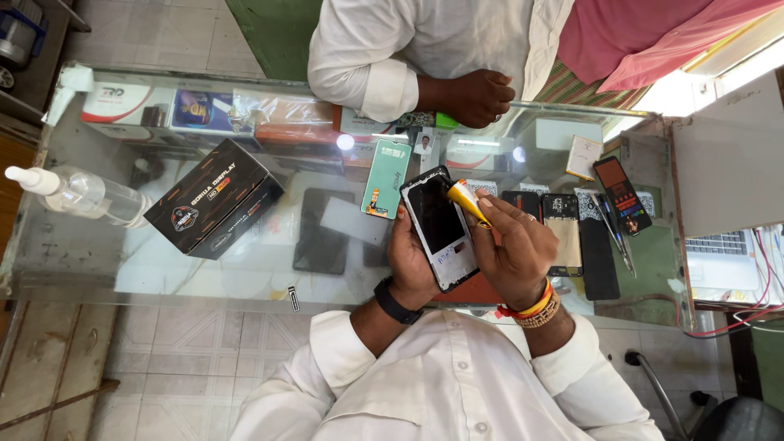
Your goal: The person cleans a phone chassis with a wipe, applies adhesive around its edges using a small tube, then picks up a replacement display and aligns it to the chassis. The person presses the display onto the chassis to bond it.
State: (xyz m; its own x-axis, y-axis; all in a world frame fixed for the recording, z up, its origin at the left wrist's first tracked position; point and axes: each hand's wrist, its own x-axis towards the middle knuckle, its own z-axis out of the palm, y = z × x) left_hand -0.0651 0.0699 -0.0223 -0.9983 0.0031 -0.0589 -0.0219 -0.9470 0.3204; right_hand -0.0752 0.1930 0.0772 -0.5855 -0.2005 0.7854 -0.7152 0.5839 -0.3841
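Over a glass-topped counter (245,269), the left hand (411,260) cradled a black-framed rectangular smartphone (439,227), screen side up, fingers wrapped round its edge. The right hand (514,245) pinched a small yellow glue tube (467,200), its tip touching the phone's upper right corner. A black cardboard box (214,198) and clear plastic bottle (82,193) lay to the left. Another person's hand (476,96) rested on the far edge.

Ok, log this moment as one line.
left hand: holds phone | right hand: yellow tube tip at phone's top edge | over glass counter
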